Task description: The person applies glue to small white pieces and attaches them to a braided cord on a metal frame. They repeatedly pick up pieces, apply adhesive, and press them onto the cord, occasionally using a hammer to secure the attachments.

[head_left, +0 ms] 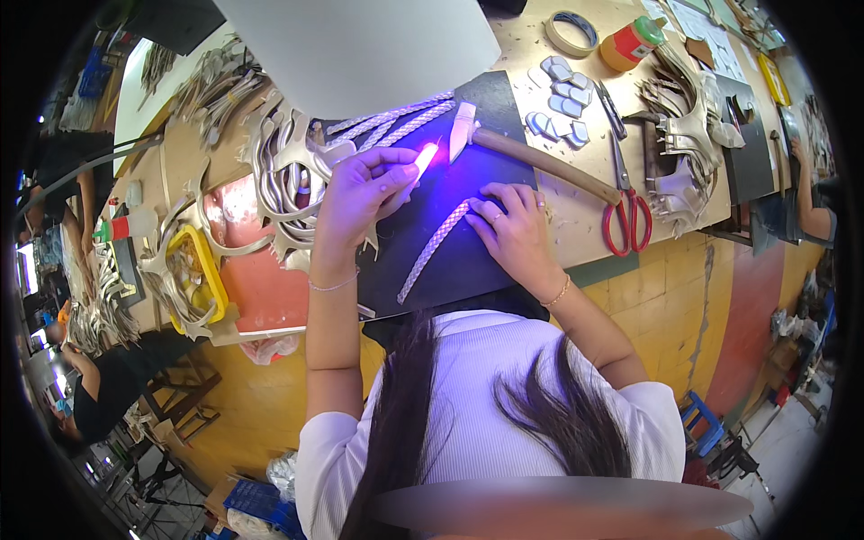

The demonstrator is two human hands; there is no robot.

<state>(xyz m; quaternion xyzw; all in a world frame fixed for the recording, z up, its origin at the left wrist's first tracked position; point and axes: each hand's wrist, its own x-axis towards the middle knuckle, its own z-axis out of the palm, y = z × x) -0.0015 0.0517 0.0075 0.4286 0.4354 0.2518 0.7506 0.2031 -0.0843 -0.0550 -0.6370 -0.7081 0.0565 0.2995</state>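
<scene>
My left hand (pixel 364 193) holds a small lit tool (pixel 425 159) that glows violet at its tip, over a black work mat (pixel 504 99). My right hand (pixel 515 225) lies flat on the mat, fingers pressing the upper end of a silver braided strap (pixel 432 252) that runs diagonally down to the left. The glowing tip hovers just above and left of that strap end. A hammer (pixel 540 162) with a pale head and wooden handle lies on the mat beyond my hands. More braided straps (pixel 396 121) lie at the mat's far edge.
Red-handled scissors (pixel 625 211) lie right of the hammer. Small silver cut pieces (pixel 560 99), a tape roll (pixel 571 31) and an orange glue bottle (pixel 633 40) sit farther back. Piles of silver straps (pixel 279 171) crowd the left. A yellow tray (pixel 205 270) sits at left. Other people work at both sides.
</scene>
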